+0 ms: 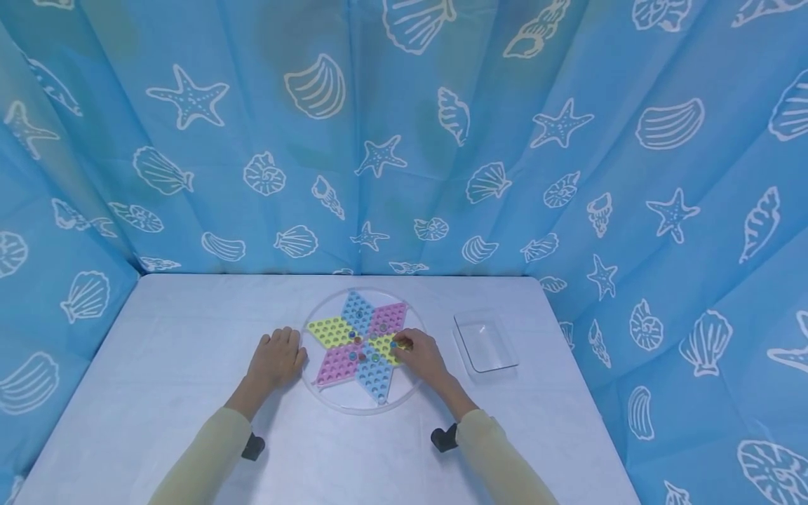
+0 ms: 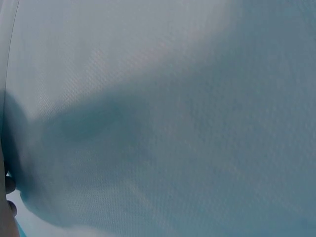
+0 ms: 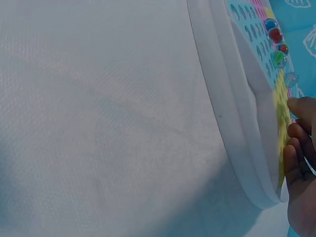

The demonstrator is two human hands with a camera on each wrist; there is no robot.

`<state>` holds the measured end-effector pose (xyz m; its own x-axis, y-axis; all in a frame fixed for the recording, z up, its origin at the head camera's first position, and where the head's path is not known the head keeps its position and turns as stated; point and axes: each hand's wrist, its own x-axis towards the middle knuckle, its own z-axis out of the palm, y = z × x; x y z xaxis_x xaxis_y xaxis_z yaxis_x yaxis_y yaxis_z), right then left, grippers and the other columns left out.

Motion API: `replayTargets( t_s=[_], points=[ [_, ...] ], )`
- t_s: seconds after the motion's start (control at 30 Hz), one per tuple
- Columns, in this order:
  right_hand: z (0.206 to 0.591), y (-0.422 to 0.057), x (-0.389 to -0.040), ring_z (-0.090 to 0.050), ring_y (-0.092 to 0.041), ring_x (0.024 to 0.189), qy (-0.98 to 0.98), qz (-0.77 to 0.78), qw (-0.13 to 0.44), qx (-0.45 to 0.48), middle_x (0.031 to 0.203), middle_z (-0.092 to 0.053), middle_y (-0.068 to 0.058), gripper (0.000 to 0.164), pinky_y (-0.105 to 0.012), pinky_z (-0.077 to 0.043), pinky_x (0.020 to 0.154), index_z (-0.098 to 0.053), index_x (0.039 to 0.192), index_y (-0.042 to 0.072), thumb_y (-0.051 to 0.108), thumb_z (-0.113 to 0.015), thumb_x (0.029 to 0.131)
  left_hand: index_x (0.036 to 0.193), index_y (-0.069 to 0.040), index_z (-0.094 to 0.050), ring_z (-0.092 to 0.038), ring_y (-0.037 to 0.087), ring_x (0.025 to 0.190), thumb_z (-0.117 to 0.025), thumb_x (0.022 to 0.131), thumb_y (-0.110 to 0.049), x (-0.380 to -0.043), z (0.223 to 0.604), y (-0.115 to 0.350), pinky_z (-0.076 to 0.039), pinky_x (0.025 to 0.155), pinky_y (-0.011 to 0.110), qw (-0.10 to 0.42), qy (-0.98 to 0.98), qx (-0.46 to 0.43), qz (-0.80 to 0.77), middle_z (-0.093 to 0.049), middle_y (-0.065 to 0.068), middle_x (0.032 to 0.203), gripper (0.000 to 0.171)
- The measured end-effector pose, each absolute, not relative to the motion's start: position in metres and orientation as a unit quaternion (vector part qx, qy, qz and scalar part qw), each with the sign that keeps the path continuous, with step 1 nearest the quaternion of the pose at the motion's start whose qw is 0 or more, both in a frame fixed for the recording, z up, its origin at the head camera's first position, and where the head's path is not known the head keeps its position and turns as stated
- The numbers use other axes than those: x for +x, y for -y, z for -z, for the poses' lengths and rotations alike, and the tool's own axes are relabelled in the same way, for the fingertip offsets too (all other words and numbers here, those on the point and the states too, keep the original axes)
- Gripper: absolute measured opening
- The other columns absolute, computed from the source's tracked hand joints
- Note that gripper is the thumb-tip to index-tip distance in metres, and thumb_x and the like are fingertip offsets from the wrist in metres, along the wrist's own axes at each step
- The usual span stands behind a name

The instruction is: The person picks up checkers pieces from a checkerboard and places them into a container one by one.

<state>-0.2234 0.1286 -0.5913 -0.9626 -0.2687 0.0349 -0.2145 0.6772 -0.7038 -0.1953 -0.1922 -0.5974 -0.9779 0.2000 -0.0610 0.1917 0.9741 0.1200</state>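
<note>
A round Chinese checkers board with a pink, yellow and blue star lies on the table. Several glass marbles sit in its holes, mostly round the centre; a green marble and a red marble show in the right wrist view. My right hand is over the right yellow point, thumb and fingers pinching a bluish marble, partly hidden. Left of the board, my left hand rests on the table with relaxed fingers and holds nothing. The left wrist view catches only its fingertips at the edge.
Right of the board stands a clear rectangular container. A white cloth covers the table. Blue curtains with shell and starfish prints hang behind it and along both sides.
</note>
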Motion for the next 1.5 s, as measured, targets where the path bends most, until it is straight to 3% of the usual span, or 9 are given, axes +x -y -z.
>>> replayTargets(
  t_s=[0.37, 0.87, 1.23, 1.5],
  points=[
    [0.567, -0.148, -0.227, -0.063, -0.017, 0.094, -0.903, 0.408, 0.004, -0.132, 0.098, -0.067, -0.002, 0.021, -0.034, -0.051, 0.084, -0.070, 0.109, 0.007, 0.014, -0.074, 0.090, 0.107, -0.001, -0.048, -0.043, 0.025, 0.083, -0.044, 0.101, -0.032, -0.197, 0.601, 0.192, -0.039, 0.077, 0.044, 0.027, -0.993, 0.103, -0.050, -0.040, 0.009, 0.088, 0.032],
    [0.551, -0.202, -0.237, -0.064, -0.020, 0.094, -0.898, 0.436, -0.023, -0.052, 0.098, -0.069, -0.003, 0.023, -0.037, -0.053, 0.083, -0.070, 0.111, 0.007, 0.016, -0.073, 0.089, 0.109, -0.001, -0.049, -0.043, 0.025, 0.083, -0.045, 0.100, -0.031, -0.195, 0.602, 0.190, -0.040, 0.077, 0.043, 0.036, -0.993, 0.097, -0.054, -0.042, 0.009, 0.089, 0.032],
    [0.554, -0.245, -0.246, -0.065, -0.027, 0.103, -0.902, 0.430, -0.021, -0.025, 0.106, -0.070, -0.010, 0.027, -0.042, -0.051, 0.091, -0.068, 0.117, 0.004, 0.015, -0.070, 0.092, 0.110, 0.000, -0.049, -0.044, 0.026, 0.085, -0.047, 0.100, -0.032, -0.195, 0.604, 0.191, -0.041, 0.077, 0.044, 0.020, -0.993, 0.099, -0.053, -0.043, 0.010, 0.090, 0.033],
    [0.556, -0.259, -0.250, -0.066, -0.029, 0.099, -0.909, 0.417, -0.010, 0.017, 0.104, -0.070, -0.013, 0.024, -0.043, -0.052, 0.086, -0.069, 0.112, 0.003, 0.014, -0.070, 0.091, 0.108, 0.000, -0.049, -0.044, 0.026, 0.084, -0.048, 0.100, -0.031, -0.194, 0.598, 0.190, -0.041, 0.078, 0.045, 0.022, -0.994, 0.099, -0.049, -0.043, 0.010, 0.089, 0.032]
  ],
)
